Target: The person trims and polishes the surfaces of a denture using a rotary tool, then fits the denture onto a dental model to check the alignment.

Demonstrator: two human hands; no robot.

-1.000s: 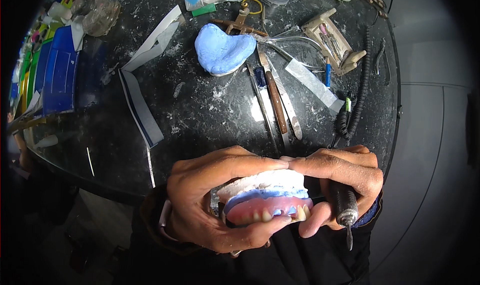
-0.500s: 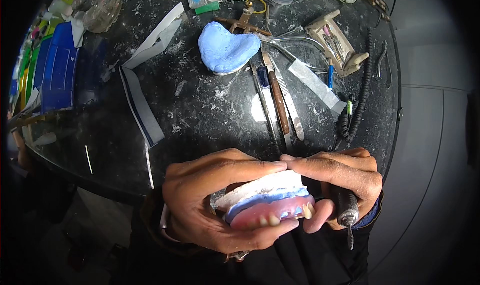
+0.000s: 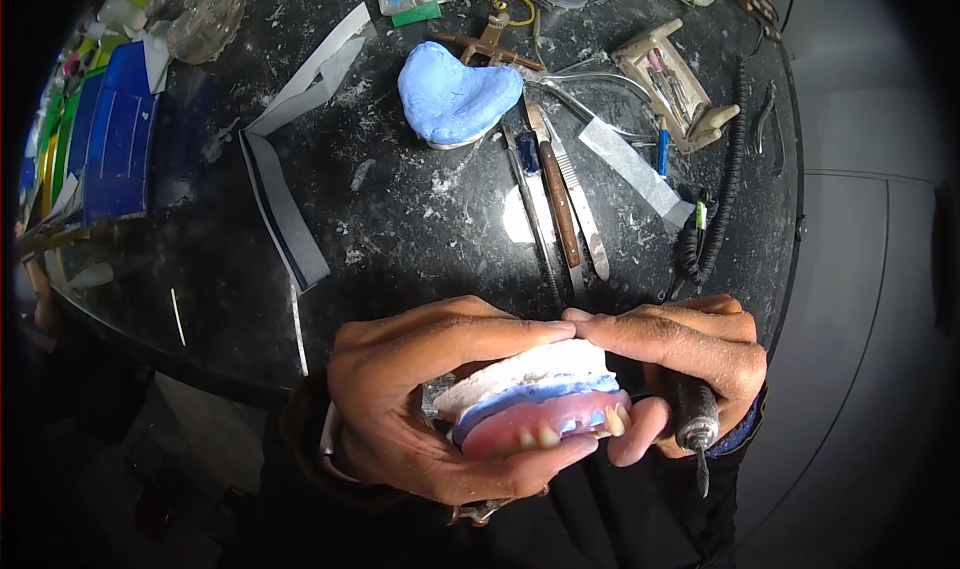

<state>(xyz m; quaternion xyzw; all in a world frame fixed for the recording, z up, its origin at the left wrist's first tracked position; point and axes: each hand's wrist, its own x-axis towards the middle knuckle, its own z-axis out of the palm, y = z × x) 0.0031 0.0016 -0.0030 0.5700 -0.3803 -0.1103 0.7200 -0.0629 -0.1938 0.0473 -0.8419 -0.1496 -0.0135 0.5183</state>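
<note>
My left hand (image 3: 420, 389) is wrapped round a dental model (image 3: 525, 379) of white plaster with a blue layer. A pink denture base (image 3: 510, 427) with a few cream teeth sits on the model's blue side, with gaps between the teeth. My right hand (image 3: 690, 354) steadies the model's right side with thumb and forefinger. The same hand also holds a rotary handpiece (image 3: 697, 417), its grey bur pointing down. Both hands are dusted with powder. Above them on the bench lies a blue dental cast (image 3: 455, 94).
A wax knife (image 3: 560, 204) and other slim tools lie beyond my hands. A coiled black cord (image 3: 735, 169) runs down the right side. Further back are a beige tool holder (image 3: 665, 89) and a brass-coloured articulator (image 3: 490, 44). Folded paper strips (image 3: 285, 209) and a blue box (image 3: 120, 134) are left.
Almost nothing differs. Both hands keep the same hold on the model, and the view has shifted very slightly.
</note>
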